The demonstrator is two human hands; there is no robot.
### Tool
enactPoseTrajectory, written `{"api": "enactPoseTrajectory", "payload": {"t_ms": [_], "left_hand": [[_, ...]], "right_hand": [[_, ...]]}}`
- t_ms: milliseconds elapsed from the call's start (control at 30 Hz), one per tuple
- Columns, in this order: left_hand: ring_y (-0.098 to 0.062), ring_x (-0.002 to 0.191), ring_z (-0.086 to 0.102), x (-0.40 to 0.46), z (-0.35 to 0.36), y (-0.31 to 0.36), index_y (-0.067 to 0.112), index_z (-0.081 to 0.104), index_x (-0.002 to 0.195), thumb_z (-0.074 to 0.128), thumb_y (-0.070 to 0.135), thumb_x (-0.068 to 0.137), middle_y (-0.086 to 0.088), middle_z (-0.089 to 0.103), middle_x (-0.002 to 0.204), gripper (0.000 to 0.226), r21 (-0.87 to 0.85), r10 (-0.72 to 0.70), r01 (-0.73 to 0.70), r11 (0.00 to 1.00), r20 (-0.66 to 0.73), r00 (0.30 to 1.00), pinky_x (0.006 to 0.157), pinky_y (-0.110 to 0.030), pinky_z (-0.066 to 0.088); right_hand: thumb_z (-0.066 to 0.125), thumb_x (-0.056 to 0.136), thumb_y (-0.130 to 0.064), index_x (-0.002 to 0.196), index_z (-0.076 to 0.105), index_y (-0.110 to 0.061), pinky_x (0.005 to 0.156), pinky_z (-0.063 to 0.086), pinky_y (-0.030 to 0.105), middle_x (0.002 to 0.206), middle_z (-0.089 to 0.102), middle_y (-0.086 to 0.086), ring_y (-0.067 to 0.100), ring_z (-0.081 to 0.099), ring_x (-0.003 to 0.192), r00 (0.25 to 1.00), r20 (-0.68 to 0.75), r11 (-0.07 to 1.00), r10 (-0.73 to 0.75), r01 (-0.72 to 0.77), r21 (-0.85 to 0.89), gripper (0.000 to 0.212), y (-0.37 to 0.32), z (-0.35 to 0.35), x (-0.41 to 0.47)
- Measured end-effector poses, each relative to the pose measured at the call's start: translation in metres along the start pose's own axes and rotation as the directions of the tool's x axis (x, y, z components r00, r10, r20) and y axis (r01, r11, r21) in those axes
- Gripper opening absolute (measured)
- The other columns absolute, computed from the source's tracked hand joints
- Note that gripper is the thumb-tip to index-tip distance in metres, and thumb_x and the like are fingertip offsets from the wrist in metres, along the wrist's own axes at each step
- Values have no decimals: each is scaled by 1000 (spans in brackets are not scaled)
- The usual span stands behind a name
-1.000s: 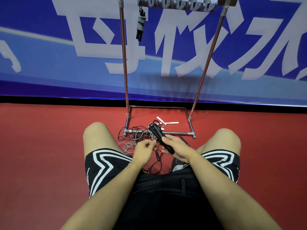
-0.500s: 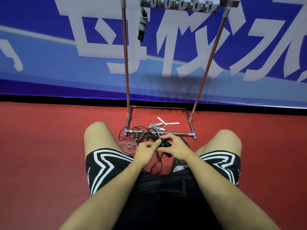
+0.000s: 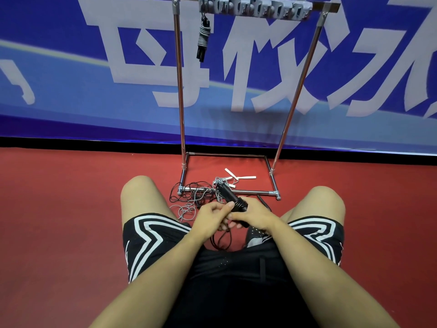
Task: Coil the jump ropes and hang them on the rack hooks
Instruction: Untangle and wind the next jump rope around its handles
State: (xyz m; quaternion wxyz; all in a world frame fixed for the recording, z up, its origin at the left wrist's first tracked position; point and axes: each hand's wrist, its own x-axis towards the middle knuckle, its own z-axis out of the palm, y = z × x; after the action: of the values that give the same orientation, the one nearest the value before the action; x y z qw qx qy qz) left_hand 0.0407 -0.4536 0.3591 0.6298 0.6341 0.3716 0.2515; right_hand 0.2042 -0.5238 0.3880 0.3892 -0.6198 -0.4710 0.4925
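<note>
Compared with a moment earlier, both hands sit slightly lower and closer together, and the black handles point up and away toward the rack. Right hand (image 3: 256,215) is wrapped around the black jump rope handles (image 3: 230,197). Left hand (image 3: 212,217) is curled, its fingertips pinching the rope just beside the handles. A black loop of rope (image 3: 221,241) hangs beneath the hands, between the person's knees. Loose ropes (image 3: 191,197), black and grey, lie tangled on the red floor (image 3: 59,209) across the rack (image 3: 296,91) base. White handles (image 3: 238,177) rest inside the base frame. One coiled rope (image 3: 203,39) hangs from the leftmost of the hooks (image 3: 255,9).
</note>
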Motion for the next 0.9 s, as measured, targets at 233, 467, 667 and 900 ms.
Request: {"api": "enactPoseTrajectory", "payload": {"t_ms": [233, 467, 667, 900], "left_hand": [[-11, 49, 32, 4, -4, -7, 14, 67, 68, 60, 50, 99, 5, 38, 54, 49, 159, 23, -12, 987, -69, 997, 52, -27, 28], [-2, 48, 47, 4, -1, -6, 15, 72, 96, 52, 23, 107, 14, 57, 57, 23, 77, 10, -8, 997, -26, 1000, 54, -18, 40], [-20, 60, 48, 9, -2, -12, 10, 73, 94, 52, 23, 106, -5, 74, 78, 28, 89, 3, 3, 996, -74, 997, 61, -29, 43], [-11, 57, 55, 8, -3, -7, 13, 72, 91, 46, 16, 107, -2, 79, 82, 30, 86, -51, 59, 995, -94, 994, 59, -24, 42]], "right_hand": [[83, 86, -21, 113, 65, -20, 73, 54, 31, 80, 71, -4, 13, 65, 73, 988, -145, 998, -58, 56, -23, 32, 7, -9, 7], [48, 107, -41, 129, 60, -3, 60, 45, 28, 93, 69, 12, 16, 56, 65, 994, -66, 938, 87, -59, 341, 45, 4, -2, 10], [40, 110, -31, 129, 59, 2, 71, 49, 29, 100, 72, 13, 18, 59, 75, 989, -24, 907, 145, -123, 404, 43, 8, -1, 12], [57, 105, -32, 130, 64, -16, 102, 47, 30, 122, 72, 3, 16, 65, 113, 994, -93, 991, 64, -53, 120, 31, 11, -2, 12]]}}
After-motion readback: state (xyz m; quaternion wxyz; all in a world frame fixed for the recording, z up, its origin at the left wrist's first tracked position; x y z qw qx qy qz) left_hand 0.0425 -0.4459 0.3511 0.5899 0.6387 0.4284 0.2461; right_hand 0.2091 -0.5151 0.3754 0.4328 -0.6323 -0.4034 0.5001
